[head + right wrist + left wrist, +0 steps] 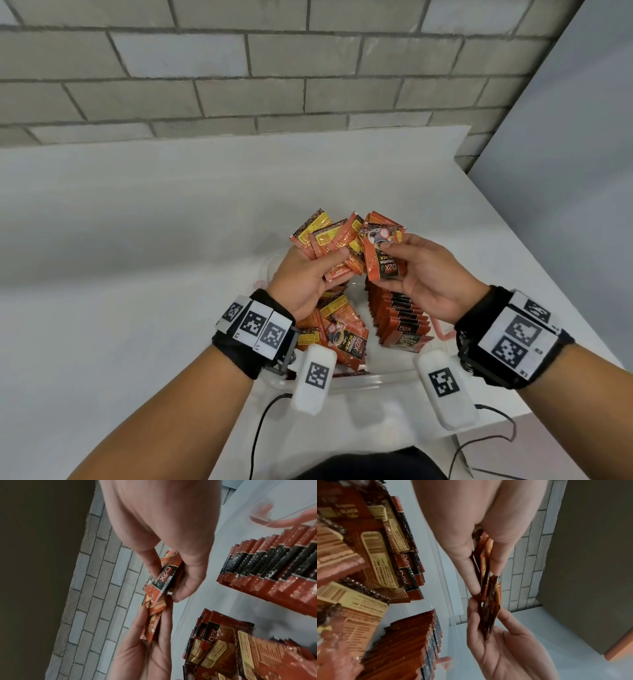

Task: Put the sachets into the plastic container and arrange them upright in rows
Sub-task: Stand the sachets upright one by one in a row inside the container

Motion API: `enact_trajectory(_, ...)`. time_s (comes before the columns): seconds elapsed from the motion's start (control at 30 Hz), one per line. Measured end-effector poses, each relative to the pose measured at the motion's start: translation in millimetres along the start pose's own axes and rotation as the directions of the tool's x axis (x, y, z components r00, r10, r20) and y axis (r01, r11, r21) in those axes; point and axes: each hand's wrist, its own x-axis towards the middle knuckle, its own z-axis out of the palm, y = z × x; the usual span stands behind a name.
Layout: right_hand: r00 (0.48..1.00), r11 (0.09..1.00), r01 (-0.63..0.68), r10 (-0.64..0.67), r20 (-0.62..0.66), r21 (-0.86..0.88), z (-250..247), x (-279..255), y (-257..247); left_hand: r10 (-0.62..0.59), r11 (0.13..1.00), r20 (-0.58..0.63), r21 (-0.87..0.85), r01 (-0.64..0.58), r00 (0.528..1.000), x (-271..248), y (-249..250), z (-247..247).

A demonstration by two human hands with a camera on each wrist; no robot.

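Both hands hover over a clear plastic container point(370, 381). My left hand point(329, 264) grips a fanned bunch of orange-red sachets point(327, 236), edge-on between thumb and fingers in the left wrist view point(485, 561). My right hand point(388, 265) pinches a sachet point(382, 260) marked D2X next to that bunch, its label clear in the right wrist view point(165, 577). Inside the container a tidy upright row of sachets point(402, 318) runs along the right side point(274, 572). On the left side, loose sachets point(342, 330) lie tilted and overlapping point(373, 550).
The container stands near the front of a white table point(137, 240) that meets a grey brick wall point(239, 68). The table's right edge point(534, 246) drops off close by. Thin black cables point(260, 421) trail from both wristbands toward me.
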Motion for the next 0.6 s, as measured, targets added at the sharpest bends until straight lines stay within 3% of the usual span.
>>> enact_trajectory(0.17,0.997,0.997,0.064,-0.066,-0.044,-0.037,1,0,-5,-0.033,0.987,-0.107,-0.158,0.015,0.994,3,7,-2)
enact_trajectory(0.43,0.997,0.975,0.003,0.015,0.079,-0.221,7,-2,-3,0.026,0.987,-0.124,0.158,-0.006,0.992,-1,8,-8)
enact_trajectory(0.6,0.989,0.970,-0.020,0.054,0.136,-0.241,13,-2,-3,0.065,0.960,-0.155,0.279,-0.020,0.986,-2,8,-10)
